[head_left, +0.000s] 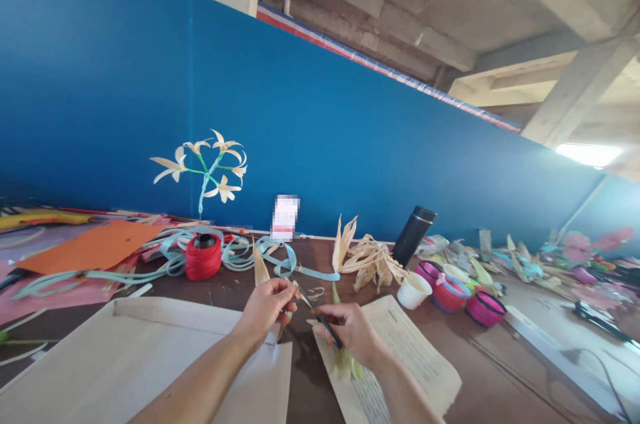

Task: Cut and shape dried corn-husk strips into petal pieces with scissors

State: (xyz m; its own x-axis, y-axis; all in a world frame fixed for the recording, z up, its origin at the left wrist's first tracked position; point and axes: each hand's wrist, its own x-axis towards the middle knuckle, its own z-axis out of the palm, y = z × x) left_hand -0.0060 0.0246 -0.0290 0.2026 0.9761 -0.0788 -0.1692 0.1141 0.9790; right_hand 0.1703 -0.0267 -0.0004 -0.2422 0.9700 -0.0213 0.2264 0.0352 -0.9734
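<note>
My left hand [267,311] is closed in a pinch around a pale dried corn husk piece [261,265], whose pointed end rises above the fingers. Closed around a slim black tool [324,324] is my right hand [353,331]. The tool's lighter tip reaches up beside my left fingertips; its exact kind is unclear. Greenish husk pieces [347,365] lie under my right hand on a printed sheet [410,344]. Beyond the hands, a bundle of dried corn husks [373,261] lies on the brown table [305,377].
A large pale envelope [165,351] lies at left. Behind it are a red tape roll [203,257], blue ribbon [110,275] and a husk flower stem [204,187]. A black bottle [413,237], white cup [414,291] and pink-and-black rolls [485,307] stand at right.
</note>
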